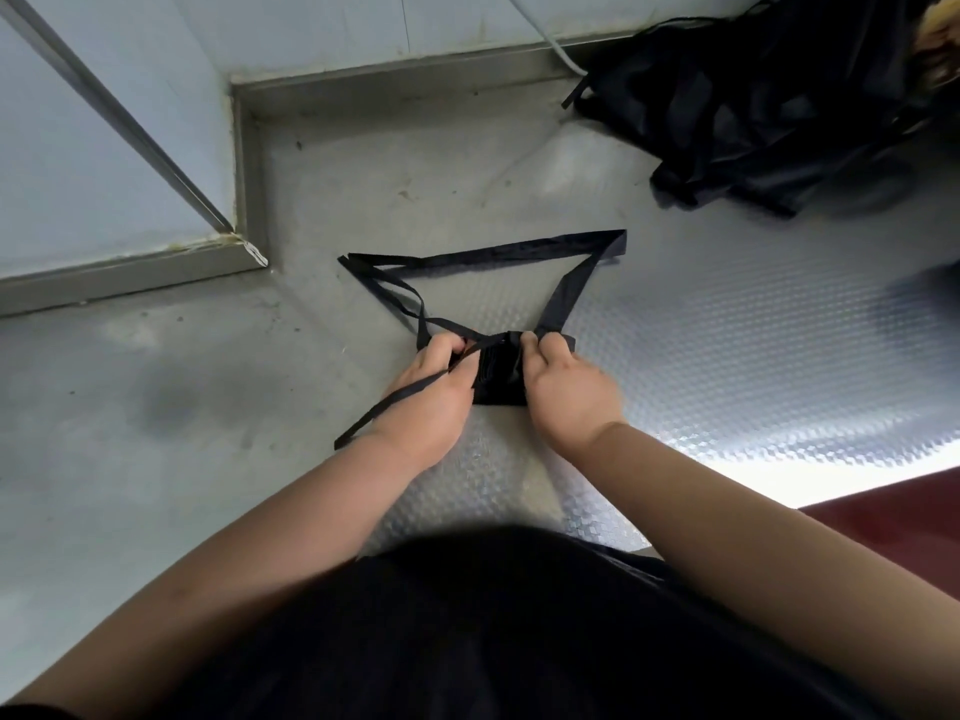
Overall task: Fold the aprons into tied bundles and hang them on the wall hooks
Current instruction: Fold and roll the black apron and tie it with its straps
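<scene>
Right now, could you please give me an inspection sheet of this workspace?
Surface: textured metal counter, dull and stained toward the left.
Job's things: folded apron bundle between the hands, its neck loop lying flat beyond it; heap of black aprons at far right, unfolded.
Clutter: blurred tan object in the top right corner, cannot tell what.
Grippers: left hand grips a tie strap; right hand pinches the bundle's top at the knot.
Cables: one pale cable running down behind the heap.
Surroundings: grey wall panels, metal upstand; no wall hooks in view.
</scene>
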`<action>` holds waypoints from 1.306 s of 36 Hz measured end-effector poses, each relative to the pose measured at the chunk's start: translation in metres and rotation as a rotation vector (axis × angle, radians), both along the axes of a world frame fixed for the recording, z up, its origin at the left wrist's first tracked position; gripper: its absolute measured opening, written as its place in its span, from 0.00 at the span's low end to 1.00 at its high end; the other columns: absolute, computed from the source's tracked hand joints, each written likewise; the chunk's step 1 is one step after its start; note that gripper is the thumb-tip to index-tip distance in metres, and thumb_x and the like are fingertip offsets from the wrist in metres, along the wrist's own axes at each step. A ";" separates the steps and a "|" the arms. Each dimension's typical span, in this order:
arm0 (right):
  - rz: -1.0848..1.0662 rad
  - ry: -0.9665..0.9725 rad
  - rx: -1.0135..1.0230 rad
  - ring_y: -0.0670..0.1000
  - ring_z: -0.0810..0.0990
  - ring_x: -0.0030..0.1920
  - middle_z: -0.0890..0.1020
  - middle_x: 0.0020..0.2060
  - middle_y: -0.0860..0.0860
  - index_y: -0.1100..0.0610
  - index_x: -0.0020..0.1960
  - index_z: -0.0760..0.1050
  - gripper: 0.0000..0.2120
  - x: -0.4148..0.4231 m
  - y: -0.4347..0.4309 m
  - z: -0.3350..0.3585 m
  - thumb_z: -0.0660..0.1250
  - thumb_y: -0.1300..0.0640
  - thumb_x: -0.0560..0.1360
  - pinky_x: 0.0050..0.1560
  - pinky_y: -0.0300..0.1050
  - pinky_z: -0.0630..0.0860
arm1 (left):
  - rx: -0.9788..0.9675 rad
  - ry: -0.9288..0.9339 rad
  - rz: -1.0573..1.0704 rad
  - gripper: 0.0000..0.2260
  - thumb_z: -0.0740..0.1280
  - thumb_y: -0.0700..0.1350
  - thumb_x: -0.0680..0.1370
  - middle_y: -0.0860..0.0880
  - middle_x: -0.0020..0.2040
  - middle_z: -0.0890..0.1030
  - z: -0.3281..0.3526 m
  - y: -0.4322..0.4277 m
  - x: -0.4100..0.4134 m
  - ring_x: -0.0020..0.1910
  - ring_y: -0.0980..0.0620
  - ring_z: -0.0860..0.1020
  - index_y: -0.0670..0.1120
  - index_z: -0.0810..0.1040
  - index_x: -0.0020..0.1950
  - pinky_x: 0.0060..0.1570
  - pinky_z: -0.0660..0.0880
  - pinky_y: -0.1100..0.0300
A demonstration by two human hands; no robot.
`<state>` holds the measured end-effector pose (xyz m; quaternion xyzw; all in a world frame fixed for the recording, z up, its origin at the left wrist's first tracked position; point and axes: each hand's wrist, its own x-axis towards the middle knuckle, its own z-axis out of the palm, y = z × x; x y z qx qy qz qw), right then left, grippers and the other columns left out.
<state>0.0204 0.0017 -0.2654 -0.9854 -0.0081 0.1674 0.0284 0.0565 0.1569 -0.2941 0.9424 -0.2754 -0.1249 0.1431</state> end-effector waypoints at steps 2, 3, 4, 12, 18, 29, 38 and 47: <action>0.011 -0.021 -0.038 0.57 0.74 0.54 0.65 0.62 0.58 0.62 0.76 0.46 0.25 0.001 0.005 -0.003 0.48 0.64 0.82 0.44 0.50 0.72 | -0.054 0.021 0.068 0.14 0.55 0.46 0.82 0.46 0.65 0.69 0.007 -0.003 -0.002 0.59 0.45 0.70 0.48 0.69 0.66 0.53 0.67 0.55; 0.024 -0.030 -0.061 0.57 0.74 0.53 0.66 0.62 0.58 0.63 0.76 0.47 0.24 0.002 0.006 -0.005 0.48 0.64 0.82 0.42 0.49 0.70 | -0.113 0.021 0.108 0.10 0.55 0.48 0.81 0.48 0.60 0.72 0.011 -0.004 -0.004 0.53 0.48 0.72 0.49 0.68 0.62 0.47 0.67 0.56; 0.036 -0.029 -0.074 0.57 0.74 0.53 0.66 0.61 0.58 0.63 0.76 0.48 0.23 0.004 0.007 -0.006 0.48 0.64 0.82 0.41 0.49 0.69 | -0.150 0.021 0.161 0.08 0.56 0.49 0.81 0.50 0.55 0.73 0.015 -0.004 -0.006 0.48 0.49 0.72 0.50 0.67 0.59 0.44 0.67 0.57; -0.034 0.132 0.374 0.58 0.70 0.62 0.68 0.64 0.58 0.59 0.77 0.51 0.36 0.005 -0.003 0.007 0.49 0.43 0.72 0.60 0.46 0.67 | -0.162 0.057 0.028 0.18 0.59 0.52 0.80 0.46 0.63 0.64 0.011 0.001 0.002 0.59 0.48 0.69 0.46 0.71 0.68 0.62 0.67 0.56; -0.181 0.139 0.574 0.57 0.71 0.64 0.72 0.63 0.57 0.48 0.76 0.56 0.26 0.023 -0.010 0.007 0.53 0.62 0.80 0.58 0.40 0.65 | -0.414 0.245 0.259 0.12 0.64 0.44 0.79 0.49 0.59 0.69 0.013 -0.011 0.005 0.51 0.51 0.75 0.45 0.79 0.61 0.58 0.70 0.59; -0.279 0.083 0.785 0.49 0.73 0.42 0.75 0.42 0.50 0.50 0.44 0.73 0.09 0.025 -0.005 0.001 0.57 0.53 0.81 0.44 0.41 0.67 | -0.835 0.505 0.607 0.07 0.65 0.43 0.78 0.53 0.44 0.82 0.018 -0.018 0.011 0.49 0.55 0.79 0.52 0.79 0.43 0.54 0.74 0.58; -0.426 0.205 0.968 0.44 0.66 0.31 0.69 0.30 0.46 0.53 0.35 0.66 0.16 0.023 -0.009 0.011 0.60 0.51 0.80 0.33 0.37 0.63 | -0.628 0.519 0.479 0.08 0.65 0.42 0.77 0.57 0.43 0.79 0.020 -0.017 0.015 0.47 0.59 0.77 0.44 0.84 0.46 0.51 0.71 0.62; -0.532 0.344 1.007 0.51 0.74 0.55 0.78 0.52 0.51 0.56 0.54 0.77 0.13 0.032 -0.010 0.021 0.56 0.52 0.80 0.55 0.41 0.68 | -0.768 0.720 0.424 0.10 0.64 0.43 0.79 0.63 0.46 0.80 0.028 -0.007 0.020 0.45 0.71 0.77 0.50 0.81 0.39 0.49 0.70 0.78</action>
